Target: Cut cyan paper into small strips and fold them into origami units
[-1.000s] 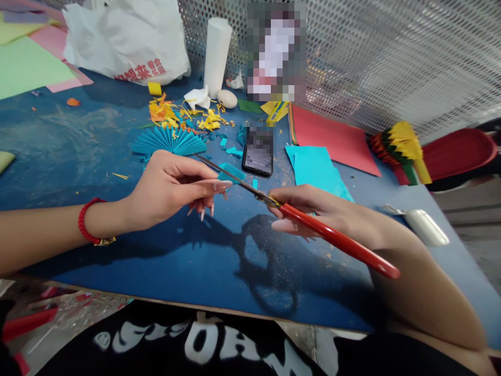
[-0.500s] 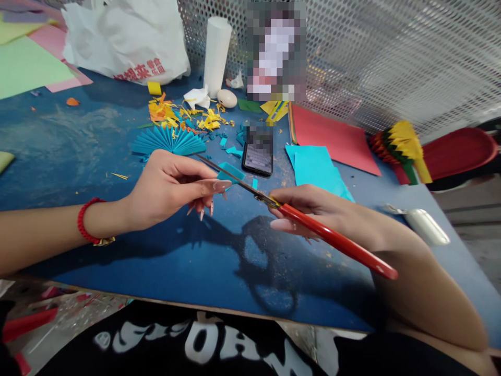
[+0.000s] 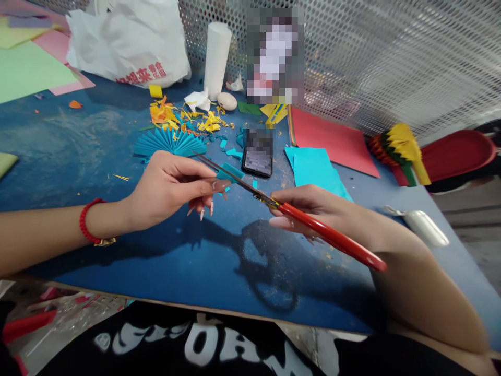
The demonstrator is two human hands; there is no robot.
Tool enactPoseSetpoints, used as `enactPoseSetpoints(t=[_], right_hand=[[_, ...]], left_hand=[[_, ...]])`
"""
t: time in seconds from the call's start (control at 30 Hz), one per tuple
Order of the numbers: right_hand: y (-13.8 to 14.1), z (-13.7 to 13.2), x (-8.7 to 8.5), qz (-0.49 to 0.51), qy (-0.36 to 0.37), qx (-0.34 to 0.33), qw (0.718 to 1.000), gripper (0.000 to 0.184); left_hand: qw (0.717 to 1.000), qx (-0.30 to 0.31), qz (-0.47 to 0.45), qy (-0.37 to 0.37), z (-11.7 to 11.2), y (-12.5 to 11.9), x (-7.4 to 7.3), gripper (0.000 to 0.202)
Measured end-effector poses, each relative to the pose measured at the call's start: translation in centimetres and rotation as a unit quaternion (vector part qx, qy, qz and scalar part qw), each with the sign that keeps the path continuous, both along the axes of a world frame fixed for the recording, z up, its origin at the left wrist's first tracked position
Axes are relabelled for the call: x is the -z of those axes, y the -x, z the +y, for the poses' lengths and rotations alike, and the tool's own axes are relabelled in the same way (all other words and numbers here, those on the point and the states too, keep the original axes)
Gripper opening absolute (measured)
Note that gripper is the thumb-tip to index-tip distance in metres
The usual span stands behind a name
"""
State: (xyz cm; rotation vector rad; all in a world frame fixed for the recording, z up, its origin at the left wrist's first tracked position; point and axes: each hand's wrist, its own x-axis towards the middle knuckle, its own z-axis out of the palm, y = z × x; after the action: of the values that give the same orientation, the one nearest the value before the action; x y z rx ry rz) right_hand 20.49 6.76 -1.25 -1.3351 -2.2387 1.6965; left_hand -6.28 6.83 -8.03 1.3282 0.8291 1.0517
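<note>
My left hand (image 3: 176,185), with a red braided bracelet at the wrist, is closed in a pinch on a small piece of blue paper (image 3: 230,171). Most of that piece is hidden by the fingers and the blades. My right hand (image 3: 313,209) grips red-handled scissors (image 3: 332,235), whose dark blades point up and left across the blue paper, close to my left fingertips. Just beyond my left hand lies a pleated blue paper fan (image 3: 172,143). Both hands are above the table, casting shadows on it.
Yellow and orange paper scraps (image 3: 209,122), an egg (image 3: 227,101), a white roll (image 3: 217,60) and a white bag (image 3: 129,47) lie at the back. A phone (image 3: 258,156) sits mid-table. Blue sheets (image 3: 313,164), red paper (image 3: 336,138) and a white case (image 3: 426,228) are at right.
The scissor handle has shifted slightly up and left, and a little more of the blue paper shows by the blades. My left hand has barely moved.
</note>
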Motion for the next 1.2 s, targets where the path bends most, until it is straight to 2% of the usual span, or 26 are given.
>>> enactPoseSetpoints(t=[0.37, 0.57, 1.2], right_hand=[[0.04, -0.2, -0.06, -0.02, -0.023, 0.009, 0.999, 0.06], [0.1, -0.27, 0.03, 0.006, -0.013, 0.007, 1.0, 0.062], [-0.77, 0.16, 0.3, 0.014, -0.012, -0.015, 1.0, 0.056]], left_hand=[[1.0, 0.006, -0.008, 0.012, 0.16, -0.02, 0.25, 0.019], [1.0, 0.006, -0.018, 0.008, 0.13, 0.0, 0.32, 0.022], [0.999, 0.024, -0.026, 0.022, 0.11, -0.16, 0.01, 0.01]])
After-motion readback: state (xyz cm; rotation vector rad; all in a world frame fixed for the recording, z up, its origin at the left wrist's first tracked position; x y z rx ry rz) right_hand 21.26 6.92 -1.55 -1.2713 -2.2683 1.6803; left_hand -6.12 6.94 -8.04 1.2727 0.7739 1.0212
